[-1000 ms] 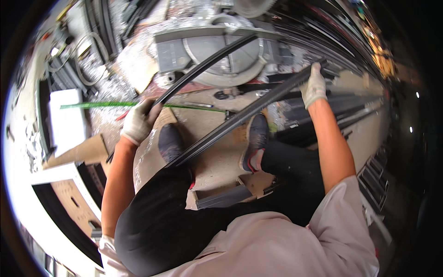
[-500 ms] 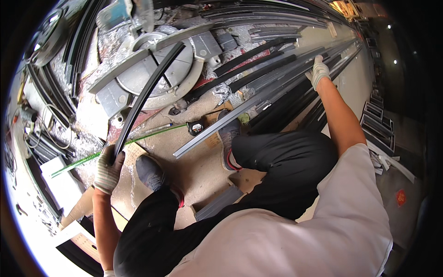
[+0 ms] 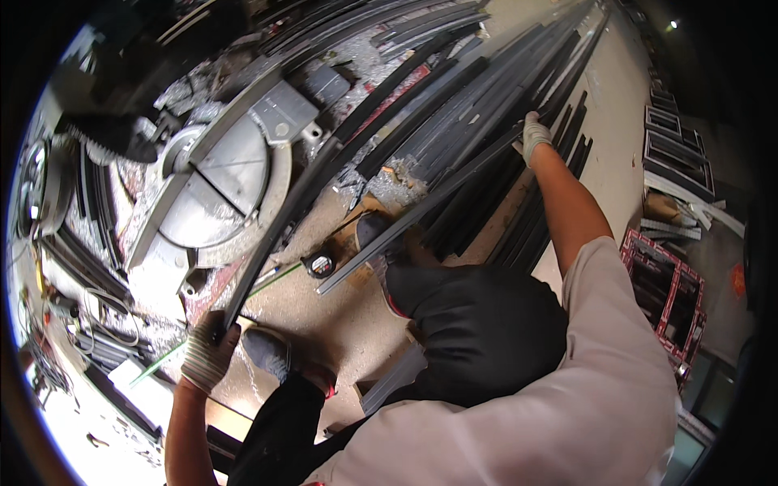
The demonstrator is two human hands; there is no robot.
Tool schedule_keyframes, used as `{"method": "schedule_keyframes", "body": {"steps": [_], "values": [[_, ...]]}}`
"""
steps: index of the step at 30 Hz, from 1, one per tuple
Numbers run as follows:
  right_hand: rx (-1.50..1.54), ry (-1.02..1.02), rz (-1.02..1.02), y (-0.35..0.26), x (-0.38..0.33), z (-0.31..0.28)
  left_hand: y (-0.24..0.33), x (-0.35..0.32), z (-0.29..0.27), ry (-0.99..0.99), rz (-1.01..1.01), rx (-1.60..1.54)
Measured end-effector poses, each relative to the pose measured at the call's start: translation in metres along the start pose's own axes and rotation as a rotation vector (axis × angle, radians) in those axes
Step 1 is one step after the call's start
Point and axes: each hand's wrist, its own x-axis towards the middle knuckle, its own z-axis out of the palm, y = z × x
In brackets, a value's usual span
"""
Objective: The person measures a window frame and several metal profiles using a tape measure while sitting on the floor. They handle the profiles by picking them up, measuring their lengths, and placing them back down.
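Gloved left hand (image 3: 209,352) grips a long dark metal bar (image 3: 279,223) at its near end. Gloved right hand (image 3: 535,136) closes on a second bar (image 3: 421,212). Both look stiff and unwieldy, best held toward both ends.

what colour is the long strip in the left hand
Black, a long dark strip gripped at its end by the gloved left hand; the head view shows it.
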Motion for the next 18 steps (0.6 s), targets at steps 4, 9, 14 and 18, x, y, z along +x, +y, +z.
{"method": "schedule_keyframes", "body": {"steps": [4,9,14,18], "values": [[-0.031,0.143,0.004,0.028,0.048,-0.005,0.013,0.040,0.038,-0.128,0.003,-0.028],[0.189,-0.110,0.036,0.085,0.042,0.027,0.010,0.071,0.094,-0.106,0.003,-0.169],[-0.179,-0.391,-0.195,0.144,-0.036,0.057,0.028,0.082,0.129,-0.065,-0.023,-0.282],[-0.438,-0.667,-0.175,0.190,-0.092,0.082,0.030,0.089,0.144,-0.051,-0.048,-0.383]]}}
